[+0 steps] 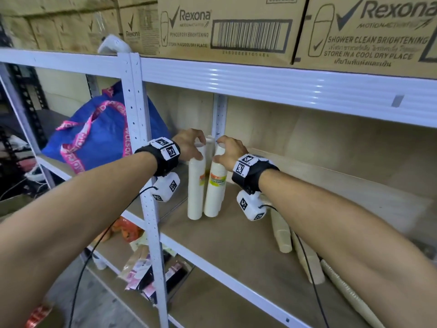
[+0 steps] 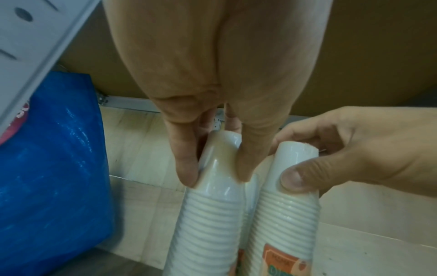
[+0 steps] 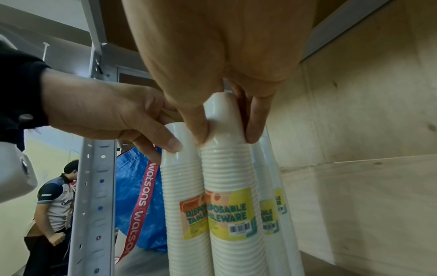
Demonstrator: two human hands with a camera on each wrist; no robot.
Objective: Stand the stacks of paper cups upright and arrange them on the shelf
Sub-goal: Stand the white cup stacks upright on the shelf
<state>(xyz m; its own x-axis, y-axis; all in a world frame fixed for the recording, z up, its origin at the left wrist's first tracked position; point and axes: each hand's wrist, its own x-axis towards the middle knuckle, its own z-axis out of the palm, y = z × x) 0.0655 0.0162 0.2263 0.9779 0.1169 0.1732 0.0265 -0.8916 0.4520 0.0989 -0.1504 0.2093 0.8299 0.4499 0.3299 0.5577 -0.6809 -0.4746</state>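
Note:
Two white stacks of paper cups stand upright side by side at the back left of the shelf board [image 1: 236,245]. My left hand [image 1: 198,149] pinches the top of the left stack [image 1: 195,190] between thumb and fingers [image 2: 187,168]. The right stack [image 1: 214,192], with its yellow label, is pinched at the top by my right hand [image 1: 221,151]. In the right wrist view, more upright stacks [image 3: 269,186] stand behind the one my right hand [image 3: 225,130] holds. Several beige cup stacks [image 1: 281,230] lie on their sides at the right of the shelf.
A blue bag [image 1: 104,131] with pink straps sits on the neighbouring shelf, left of the white upright post [image 1: 146,185]. The upper shelf beam [image 1: 283,81] carries cardboard boxes [image 1: 227,29]. Packets lie on the lower shelf [image 1: 142,275]. Another person [image 3: 54,205] stands beyond the rack.

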